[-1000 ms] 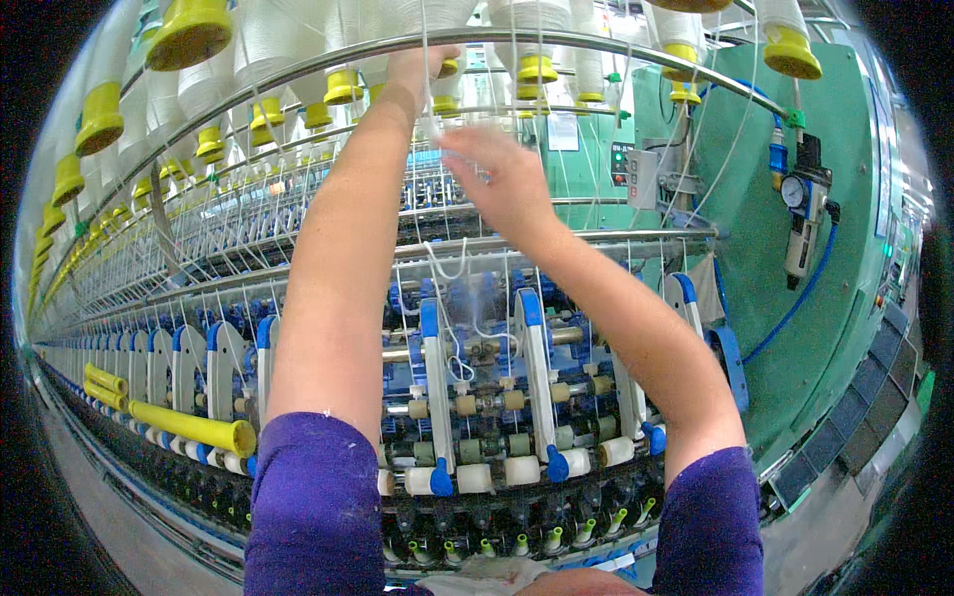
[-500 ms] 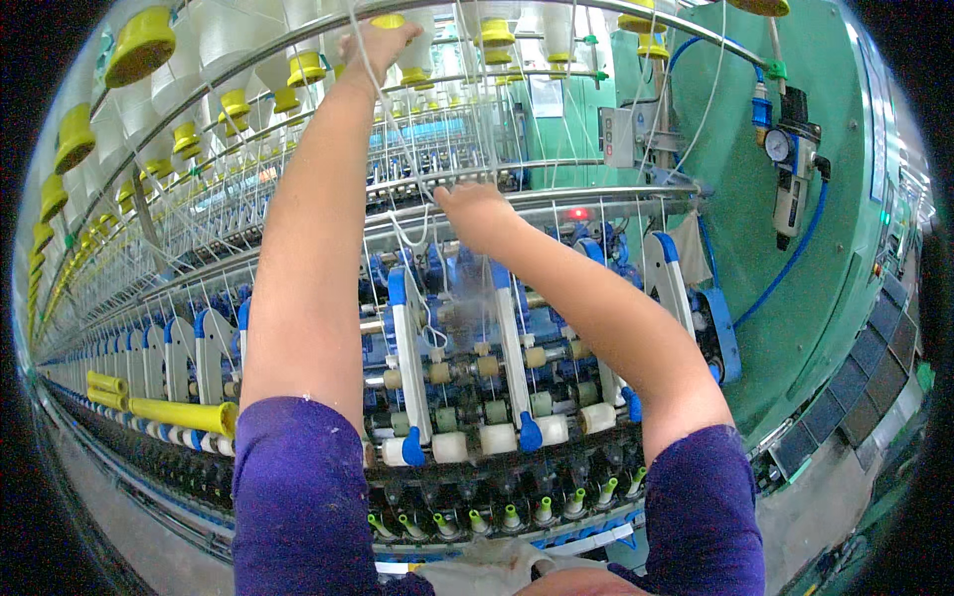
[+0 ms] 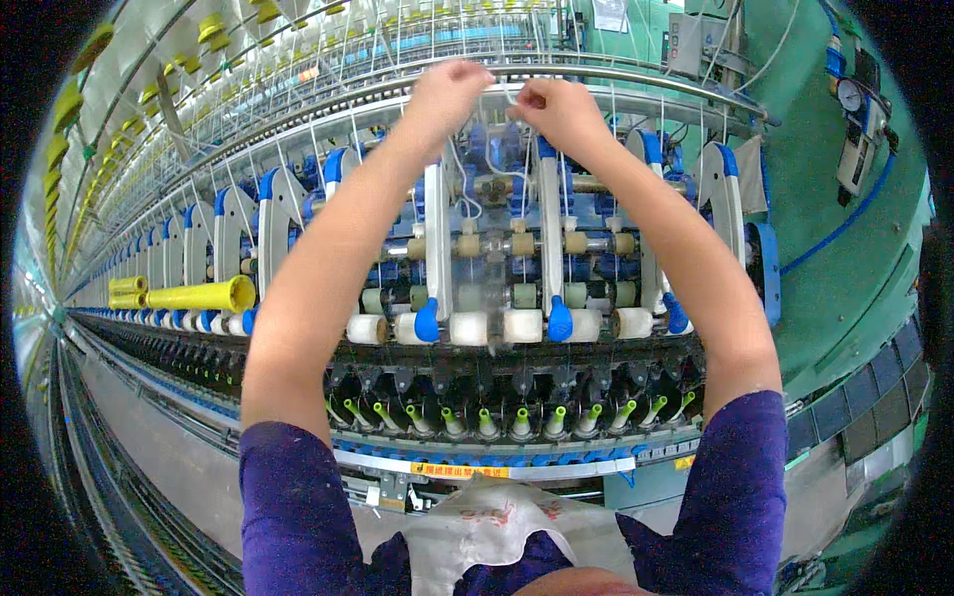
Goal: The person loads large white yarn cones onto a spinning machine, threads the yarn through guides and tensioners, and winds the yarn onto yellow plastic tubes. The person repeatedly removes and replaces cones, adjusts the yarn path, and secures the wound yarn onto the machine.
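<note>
Both hands are raised close together at the metal rail above the spinning frame. My left hand (image 3: 452, 94) has its fingers pinched together, and my right hand (image 3: 558, 111) pinches just to the right. A white roving strand (image 3: 489, 151) runs at their fingertips and hangs in loose curls in front of the drafting section. Behind the fingers passes the shiny rail (image 3: 636, 75). Below the hands stand pale weighting arms (image 3: 553, 228) with blue caps and blue handles, over white rollers (image 3: 523, 326). The exact grip of the left fingertips is partly hidden.
A row of spindles with lime-green tips (image 3: 522, 422) runs beneath the rollers. Yellow tubes (image 3: 204, 294) lie on the frame at left. Bobbins with yellow ends (image 3: 213, 32) hang at upper left. At right, a green panel (image 3: 815, 109) carries a pressure gauge (image 3: 849, 95) and blue hose.
My left hand has come down from a hanging bobbin with a yellow end to the rail beside my right hand. The view has tilted downward, showing more of the spindles and my apron.
</note>
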The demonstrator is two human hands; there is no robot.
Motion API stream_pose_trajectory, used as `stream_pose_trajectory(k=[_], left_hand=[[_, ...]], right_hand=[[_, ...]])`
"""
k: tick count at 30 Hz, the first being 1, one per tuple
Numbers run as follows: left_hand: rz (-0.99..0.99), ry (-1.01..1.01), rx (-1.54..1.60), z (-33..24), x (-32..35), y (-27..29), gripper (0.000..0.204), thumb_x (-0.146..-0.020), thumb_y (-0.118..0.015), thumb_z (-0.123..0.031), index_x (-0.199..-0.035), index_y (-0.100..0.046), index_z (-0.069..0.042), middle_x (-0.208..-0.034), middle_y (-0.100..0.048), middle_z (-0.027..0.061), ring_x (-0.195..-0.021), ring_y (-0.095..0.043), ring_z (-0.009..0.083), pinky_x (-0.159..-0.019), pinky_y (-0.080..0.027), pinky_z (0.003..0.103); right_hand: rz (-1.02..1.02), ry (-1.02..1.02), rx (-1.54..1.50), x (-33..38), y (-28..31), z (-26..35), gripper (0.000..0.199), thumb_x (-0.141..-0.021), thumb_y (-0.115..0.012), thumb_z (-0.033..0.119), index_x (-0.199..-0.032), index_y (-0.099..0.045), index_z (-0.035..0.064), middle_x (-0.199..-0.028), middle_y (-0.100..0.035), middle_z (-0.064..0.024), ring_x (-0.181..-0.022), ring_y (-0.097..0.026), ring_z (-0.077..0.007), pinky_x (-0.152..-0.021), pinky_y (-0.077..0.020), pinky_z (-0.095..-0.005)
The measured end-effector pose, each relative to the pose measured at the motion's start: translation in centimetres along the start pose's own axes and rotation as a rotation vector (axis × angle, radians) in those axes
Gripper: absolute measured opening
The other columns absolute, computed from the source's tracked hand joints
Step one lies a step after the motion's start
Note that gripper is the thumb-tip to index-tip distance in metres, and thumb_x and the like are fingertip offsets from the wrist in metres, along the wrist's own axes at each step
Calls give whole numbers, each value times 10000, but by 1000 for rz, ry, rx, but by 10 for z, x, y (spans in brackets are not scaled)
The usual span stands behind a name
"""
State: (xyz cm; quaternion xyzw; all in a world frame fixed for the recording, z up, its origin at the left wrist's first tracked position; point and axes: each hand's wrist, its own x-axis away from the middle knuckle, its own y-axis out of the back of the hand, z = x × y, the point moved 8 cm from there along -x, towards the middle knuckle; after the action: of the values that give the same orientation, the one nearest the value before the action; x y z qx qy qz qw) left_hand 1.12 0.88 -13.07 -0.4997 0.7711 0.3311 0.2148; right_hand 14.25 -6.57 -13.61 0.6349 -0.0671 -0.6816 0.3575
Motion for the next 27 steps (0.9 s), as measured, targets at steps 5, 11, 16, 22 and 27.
stream_pose_trajectory(k=[5, 11, 16, 22, 27], left_hand=[[44, 232, 378, 23, 27, -36, 282, -898, -550, -151, -1118, -520, 25, -908, -603, 84, -755, -595, 159, -640, -484, 268], [-2, 244, 216, 26, 37, -23, 140, -878, -571, -148, -884, -637, -25, -663, -567, 20, -485, -457, 69, -429, -339, 217], [78, 200, 27, 18, 56, -24, 156, -859, -596, -190, -841, -650, -45, -591, -523, 1, -451, -415, 54, -405, -301, 213], [425, 294, -283, 12, 84, -27, 112, -763, -612, -154, -720, -660, -62, -559, -533, -1, -451, -406, 59, -415, -301, 230], [694, 369, -379, 18, 116, -37, 126, -752, -616, -149, -713, -656, -36, -577, -586, 6, -467, -427, 70, -427, -321, 222]], right_hand=[[342, -176, -445, 34, -25, 23, 257, -806, -669, 274, -761, -662, 21, -628, -645, -72, -563, -626, -119, -560, -505, -268], [656, -297, -343, 39, -25, 21, 270, -798, -637, 261, -742, -684, 1, -716, -678, -95, -614, -660, -152, -607, -546, -273], [410, -370, -494, 6, -27, 4, 231, -839, -579, 193, -854, -679, -14, -706, -648, -100, -610, -637, -136, -574, -550, -248], [502, -184, -284, 14, -58, 13, 298, -793, -631, 273, -651, -669, 14, -587, -638, -76, -502, -621, -159, -520, -517, -300], [381, -131, -82, 11, -48, 22, 259, -834, -617, 240, -751, -654, -3, -603, -615, -59, -508, -600, -129, -541, -515, -278]])
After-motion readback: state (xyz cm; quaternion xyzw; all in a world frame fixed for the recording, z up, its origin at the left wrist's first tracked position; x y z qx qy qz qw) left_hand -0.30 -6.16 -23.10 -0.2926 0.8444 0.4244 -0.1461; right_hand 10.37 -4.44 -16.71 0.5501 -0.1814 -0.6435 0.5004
